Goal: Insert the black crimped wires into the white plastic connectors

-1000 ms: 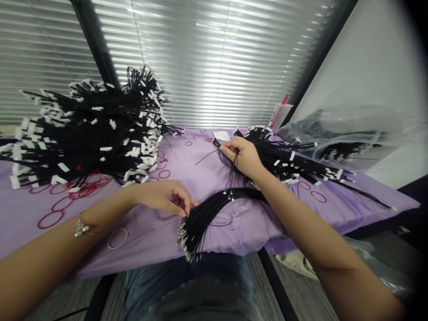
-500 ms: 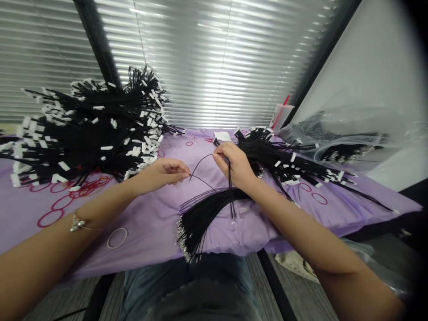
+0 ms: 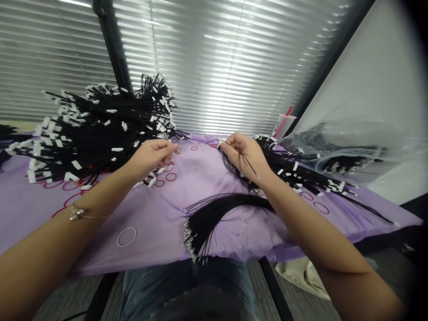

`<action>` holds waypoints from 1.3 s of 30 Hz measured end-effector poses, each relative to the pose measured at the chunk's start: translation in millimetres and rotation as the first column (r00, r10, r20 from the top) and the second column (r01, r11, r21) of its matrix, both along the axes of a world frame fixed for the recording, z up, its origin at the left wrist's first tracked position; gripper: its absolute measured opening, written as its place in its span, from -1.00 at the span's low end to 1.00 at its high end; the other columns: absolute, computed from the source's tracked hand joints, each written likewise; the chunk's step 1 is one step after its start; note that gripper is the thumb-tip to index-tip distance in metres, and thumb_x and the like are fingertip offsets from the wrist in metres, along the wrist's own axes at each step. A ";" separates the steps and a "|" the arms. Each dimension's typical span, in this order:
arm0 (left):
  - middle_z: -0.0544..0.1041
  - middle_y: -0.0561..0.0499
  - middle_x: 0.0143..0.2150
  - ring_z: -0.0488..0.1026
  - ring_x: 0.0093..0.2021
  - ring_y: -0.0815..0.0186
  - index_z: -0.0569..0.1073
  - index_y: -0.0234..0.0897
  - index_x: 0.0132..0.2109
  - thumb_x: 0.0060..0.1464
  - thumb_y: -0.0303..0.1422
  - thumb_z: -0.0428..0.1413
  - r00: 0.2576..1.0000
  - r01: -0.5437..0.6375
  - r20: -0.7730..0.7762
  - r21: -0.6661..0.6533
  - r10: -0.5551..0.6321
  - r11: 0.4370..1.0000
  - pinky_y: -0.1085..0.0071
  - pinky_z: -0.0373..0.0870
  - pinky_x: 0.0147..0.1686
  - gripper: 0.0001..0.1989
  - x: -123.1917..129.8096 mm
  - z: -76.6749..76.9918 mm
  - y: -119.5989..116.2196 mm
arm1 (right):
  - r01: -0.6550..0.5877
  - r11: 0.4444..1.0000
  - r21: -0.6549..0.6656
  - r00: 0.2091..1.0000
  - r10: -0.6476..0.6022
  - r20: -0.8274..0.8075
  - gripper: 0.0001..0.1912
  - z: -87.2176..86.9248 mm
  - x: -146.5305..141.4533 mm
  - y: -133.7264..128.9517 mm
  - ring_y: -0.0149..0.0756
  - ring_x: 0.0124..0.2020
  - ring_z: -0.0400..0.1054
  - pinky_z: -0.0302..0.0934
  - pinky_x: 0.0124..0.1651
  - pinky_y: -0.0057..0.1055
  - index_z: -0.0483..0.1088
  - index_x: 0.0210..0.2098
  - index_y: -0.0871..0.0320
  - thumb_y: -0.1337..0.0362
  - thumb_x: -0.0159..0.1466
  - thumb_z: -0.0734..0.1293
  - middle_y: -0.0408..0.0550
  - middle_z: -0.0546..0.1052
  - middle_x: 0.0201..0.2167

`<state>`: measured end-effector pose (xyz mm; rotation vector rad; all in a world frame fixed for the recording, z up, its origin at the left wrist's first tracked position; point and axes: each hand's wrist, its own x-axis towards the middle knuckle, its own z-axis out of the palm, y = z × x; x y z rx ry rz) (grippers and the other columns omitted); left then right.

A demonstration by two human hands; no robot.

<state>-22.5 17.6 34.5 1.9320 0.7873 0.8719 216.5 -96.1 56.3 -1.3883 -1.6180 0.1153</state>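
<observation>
While the R hand [image 3: 247, 154] pinches a few thin black wires [image 3: 250, 165] betw. thumb & fingers, the L hand [image 3: 155, 154] is held well apart from it, fingers curled w/ tips drawn close; can't tell if anything thin is caught in them. Ends of the pinched wires stick out across the R palm twd the wrist, & more dark strands [image 3: 230, 166] hang just below the R fingertips. A small white tag [image 3: 220, 141] shows right by those fingertips, can't tell if touching. Nearer the body, a thick black bundle [image 3: 217, 214] lies curved on the purple cloth [image 3: 203, 171], silver tips [image 3: 189, 240] fanned out near the front edge, other end hidden behind the R forearm [image 3: 301, 218]. On the L side, behind the L hand, there's a big pile [image 3: 100, 122] of black wires w/ white tags; a smaller tagged pile [image 3: 304, 171] is on the R, beyond the R forearm, next to a clear plastic bag [image 3: 351, 133] w/ more wires inside. Cup [image 3: 284, 127] w/ red straw stands at the back, R of centre, near the blinds [image 3: 214, 67]. Red rubber bands [image 3: 171, 177] are scattered on the cloth both sides, plus one pale band [image 3: 126, 237] near the L forearm, which has a thin bracelet [image 3: 76, 212] at the wrist
</observation>
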 end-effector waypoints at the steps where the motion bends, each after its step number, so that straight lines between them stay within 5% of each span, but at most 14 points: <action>1: 0.17 0.15 -0.64 0.06 -0.65 0.48 0.47 -0.29 -0.29 0.10 -0.17 0.03 0.999 -0.034 0.019 -0.029 0.034 0.999 0.53 -0.02 -0.63 -0.73 -0.7 -0.7 2.6 | -0.023 1.000 -0.011 0.999 0.022 -0.042 -0.70 2.9 -1.2 2.7 -0.54 -0.58 0.05 -0.06 -0.48 -0.53 0.21 -0.44 0.17 0.07 0.23 0.26 -0.24 0.23 -0.62; 5: 0.23 0.10 -0.64 0.07 -0.67 0.50 0.53 -0.37 -0.38 -0.01 -0.20 0.14 0.990 -0.037 -0.141 -0.080 0.026 0.996 0.52 -0.08 -0.67 -0.73 3.1 -9.4 3.9 | -0.039 0.998 0.043 0.990 0.045 -0.136 -0.71 5.6 -5.3 9.1 -0.56 -0.59 0.00 -0.06 -0.49 -0.53 0.18 -0.45 0.17 0.09 0.21 0.28 -0.25 0.18 -0.62; 8: 0.28 0.07 -0.64 0.09 -0.68 0.49 0.57 -0.39 -0.38 -0.03 -0.22 0.15 0.976 -0.021 -0.216 -0.099 -0.001 0.995 0.52 -0.06 -0.68 -0.72 9.0 -13.8 -2.4 | -0.017 0.995 0.093 0.989 0.003 0.148 -0.66 -4.8 -8.1 6.5 -0.48 -0.46 0.14 0.11 -0.32 -0.46 0.29 -0.25 0.21 0.05 0.16 0.33 -0.15 0.32 -0.46; 10: 0.27 0.07 -0.63 0.09 -0.68 0.49 0.57 -0.40 -0.36 -0.01 -0.21 0.12 0.975 -0.037 -0.222 -0.092 0.016 0.995 0.52 -0.04 -0.68 -0.70 11.1 -12.5 -5.7 | -0.142 0.987 -0.069 0.914 0.158 0.373 -0.50 -14.1 -8.6 2.5 -0.38 -0.30 0.26 0.20 -0.16 -0.37 0.31 -0.09 0.23 0.01 0.13 0.36 -0.01 0.41 -0.26; 11: 0.28 0.07 -0.62 0.10 -0.67 0.48 0.57 -0.41 -0.31 0.02 -0.21 0.09 0.977 -0.055 -0.212 -0.075 0.038 0.996 0.52 -0.03 -0.68 -0.69 11.0 -10.7 -6.6 | -0.235 0.948 -0.213 0.858 0.306 0.412 -0.41 -18.3 -8.4 0.6 -0.33 -0.21 0.30 0.22 -0.09 -0.34 0.30 0.00 0.24 -0.01 0.11 0.38 0.04 0.42 -0.15; 14: 0.36 0.06 -0.53 0.13 -0.63 0.45 0.52 -0.37 -0.06 0.11 -0.22 -0.02 0.977 -0.156 -0.140 0.038 0.160 0.987 0.51 0.04 -0.64 -0.61 7.9 -2.8 -7.6 | -0.500 0.705 -0.502 0.689 0.676 0.263 -0.01 -26.6 -6.5 -2.3 -0.25 0.09 0.26 0.18 0.16 -0.30 0.00 0.31 0.17 -0.01 0.03 0.46 0.12 0.30 0.15; 17: 0.43 0.05 -0.47 0.18 -0.59 0.44 0.48 -0.30 0.04 0.15 -0.27 -0.05 0.955 -0.219 -0.130 0.289 0.265 0.932 0.50 0.12 -0.56 -0.61 6.1 2.4 -13.0 | -0.660 0.612 -0.436 0.622 0.770 0.140 0.19 -26.1 -4.8 -2.0 -0.24 0.33 -0.01 -0.05 0.35 -0.24 -0.35 0.39 0.09 0.09 0.03 0.47 0.12 0.04 0.34; 21: 0.48 0.02 -0.43 0.37 -0.47 0.35 0.27 -0.36 0.20 0.15 -0.37 -0.06 0.967 -0.049 -0.200 0.461 0.157 0.886 0.45 0.28 -0.41 -0.53 12.1 -3.0 -29.3 | -0.840 0.469 -0.273 0.508 0.856 -0.092 -0.07 -16.4 -6.2 -4.5 -0.23 0.36 -0.03 0.01 0.33 -0.18 -0.26 0.37 0.13 0.25 0.15 0.30 0.14 0.04 0.34; 23: 0.49 -0.01 -0.38 0.43 -0.39 0.31 0.07 -0.41 0.29 0.15 -0.39 -0.06 0.986 0.023 -0.160 0.409 0.047 0.912 0.42 0.32 -0.37 -0.43 16.0 -7.9 -36.5 | -0.837 0.515 -0.184 0.540 0.831 -0.132 -0.19 -13.6 -9.8 -6.8 -0.25 0.35 0.03 0.10 0.28 -0.19 -0.20 0.34 0.14 0.35 0.15 0.20 0.14 0.05 0.34; 27: 0.45 0.01 -0.36 0.36 -0.46 0.37 -0.10 -0.38 0.31 0.17 -0.37 -0.03 0.994 0.102 -0.057 0.264 -0.090 0.959 0.42 0.29 -0.41 -0.37 20.3 -13.8 -44.4 | -0.564 0.826 -0.009 0.819 0.561 0.122 -0.33 -24.5 -22.5 -6.8 -0.29 0.30 0.10 0.14 0.27 -0.17 -0.02 0.25 0.11 0.44 0.14 0.15 0.09 0.16 0.29; 29: 0.46 0.02 -0.36 0.32 -0.50 0.40 -0.10 -0.35 0.30 0.17 -0.38 -0.02 0.990 0.143 -0.038 0.237 -0.137 0.961 0.43 0.28 -0.42 -0.37 21.6 -15.8 -47.2 | -0.406 0.914 0.023 0.871 0.379 0.314 -0.44 -36.5 -29.3 -4.0 -0.23 0.26 0.16 0.13 0.27 -0.14 0.09 0.20 0.18 0.35 0.21 0.18 0.12 0.26 0.23; 34: 0.54 0.05 -0.41 0.28 -0.57 0.44 0.13 -0.34 0.19 0.13 -0.40 0.01 0.963 0.185 -0.224 0.162 -0.146 0.969 0.49 0.22 -0.50 -0.52 25.2 -22.1 -52.1 | -0.103 0.975 -0.195 0.817 0.195 0.543 -0.64 -51.2 -29.4 5.7 -0.31 -0.21 0.43 0.27 -0.16 -0.36 0.32 0.04 0.14 0.26 0.34 0.07 -0.04 0.54 -0.14; 39: 0.50 0.01 -0.52 0.26 -0.64 0.47 0.50 -0.35 -0.28 0.13 -0.24 0.05 0.951 0.105 -0.302 0.125 -0.063 0.987 0.53 0.20 -0.60 -0.75 24.0 -22.7 -38.2 | 0.201 0.978 -0.046 0.871 -0.157 0.466 -0.71 -32.9 2.1 15.3 -0.24 -0.22 0.38 0.16 -0.21 -0.36 0.41 -0.14 0.18 0.30 0.27 0.11 0.01 0.54 -0.20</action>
